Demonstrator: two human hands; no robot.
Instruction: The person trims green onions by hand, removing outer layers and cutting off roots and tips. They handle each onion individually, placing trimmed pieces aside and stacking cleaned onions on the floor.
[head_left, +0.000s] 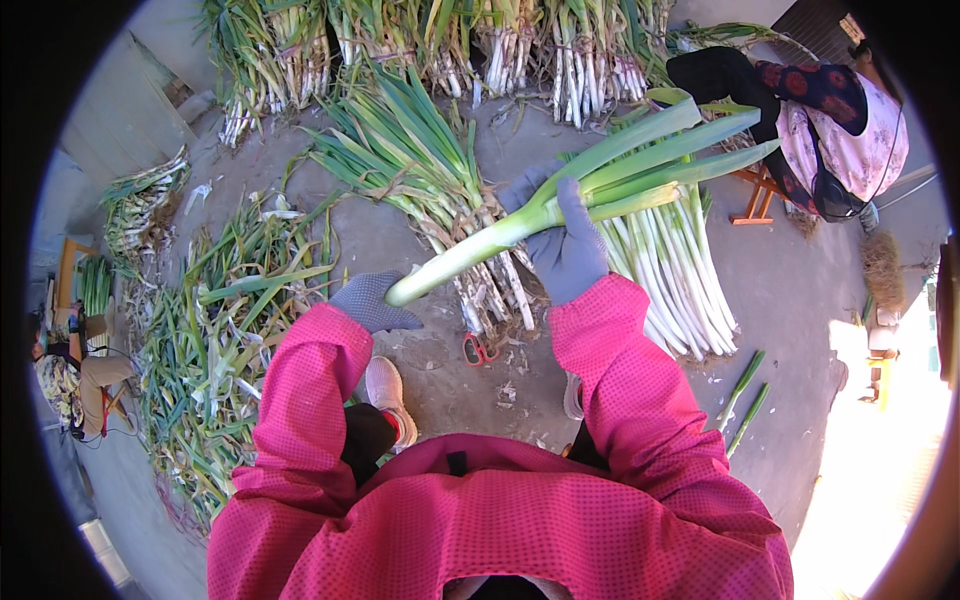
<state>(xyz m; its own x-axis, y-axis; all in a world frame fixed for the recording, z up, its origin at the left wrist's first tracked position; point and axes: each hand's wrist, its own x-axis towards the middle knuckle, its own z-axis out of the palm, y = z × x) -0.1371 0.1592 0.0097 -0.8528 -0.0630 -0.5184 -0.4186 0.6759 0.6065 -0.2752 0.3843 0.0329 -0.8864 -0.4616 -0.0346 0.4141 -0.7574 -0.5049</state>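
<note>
A thick green onion stalk (487, 244) is held up in front of me, white end at the left and green leaves spread to the upper right. My left hand (379, 301), in a grey dotted glove, is at its white end. My right hand (568, 244), gloved too, grips the stalk below the leaves. Under it lies a pile of untrimmed green onions (439, 187) with dirty roots. Red-handled scissors (478, 350) rest on the floor at the root ends. Right of my right hand lies a row of cleaned onions (667, 277) with white stems.
Stripped leaves (202, 360) form a heap at the left. Bundled onions (442, 45) line the far side. One person (840, 142) sits at the upper right, another (75, 375) at the far left. Two loose green pieces (742, 390) lie on the floor at the right.
</note>
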